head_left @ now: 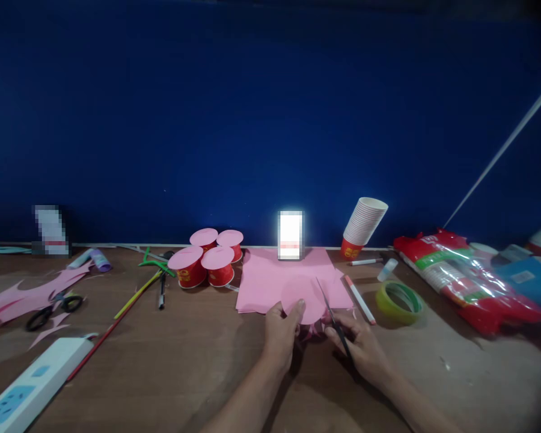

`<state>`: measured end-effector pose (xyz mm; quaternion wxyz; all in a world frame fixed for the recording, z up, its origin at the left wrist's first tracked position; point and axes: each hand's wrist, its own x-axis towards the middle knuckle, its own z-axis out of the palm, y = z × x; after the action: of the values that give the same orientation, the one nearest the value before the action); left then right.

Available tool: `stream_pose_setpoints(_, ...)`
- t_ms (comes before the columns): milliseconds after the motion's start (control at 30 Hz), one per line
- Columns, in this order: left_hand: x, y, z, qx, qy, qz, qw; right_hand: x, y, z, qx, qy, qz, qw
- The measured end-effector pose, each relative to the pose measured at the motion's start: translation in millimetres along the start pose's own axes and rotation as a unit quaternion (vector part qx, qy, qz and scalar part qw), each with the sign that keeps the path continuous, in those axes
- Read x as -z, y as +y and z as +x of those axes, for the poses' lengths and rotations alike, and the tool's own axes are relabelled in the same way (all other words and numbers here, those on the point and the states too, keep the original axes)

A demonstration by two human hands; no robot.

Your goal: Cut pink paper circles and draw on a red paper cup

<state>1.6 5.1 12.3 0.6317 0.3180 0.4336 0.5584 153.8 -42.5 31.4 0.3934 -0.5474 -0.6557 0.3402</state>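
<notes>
Left hand [284,334] first: the thumb lies on top, the fingers tuck under, and a pink paper circle [303,297] is pinched between them at its lower left edge. Over to the right hand [358,343], its fingers curled around dark-handled scissors [341,338], blades pointing up and away along the circle's right side; whether they touch the paper, I cannot tell. The circle sits out in front of both wrists, over the near edge of a stack of pink sheets [264,279], with pink snippets [313,331] just below it.

Moving out! Right of the sheets lies an orange-capped marker [359,300], then a roll of tape [399,304]. Behind those, a leaning tower of paper cups [364,222] and, farther right, a shiny red bag [473,279]. At the back of the sheets, a bright phone [291,234] stands upright. Left of them, four red cups [192,273] wear pink paper tops, and well beyond, a second pair of scissors [38,319] lies by pink scraps [36,291].
</notes>
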Motion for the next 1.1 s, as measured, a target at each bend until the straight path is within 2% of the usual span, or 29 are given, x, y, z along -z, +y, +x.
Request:
stream_pose_setpoints(400,0.7,-4.1,1.1,0.012,-0.016,-0.014,1.000,-4.1,11.9,-1.8,-0.052,-0.003,0.024,0.998)
stream_pose_setpoints(700,1.8,-3.0,1.5,0.002,-0.020,0.007,1.000,-2.7,6.8,-0.5,-0.045,-0.011,0.053,0.997)
stream_pose_setpoints(1100,3.3,-2.2,-0.3,0.021,-0.045,0.023,0.998,-1.8,4.7,0.0,-0.032,-0.003,0.053,0.998)
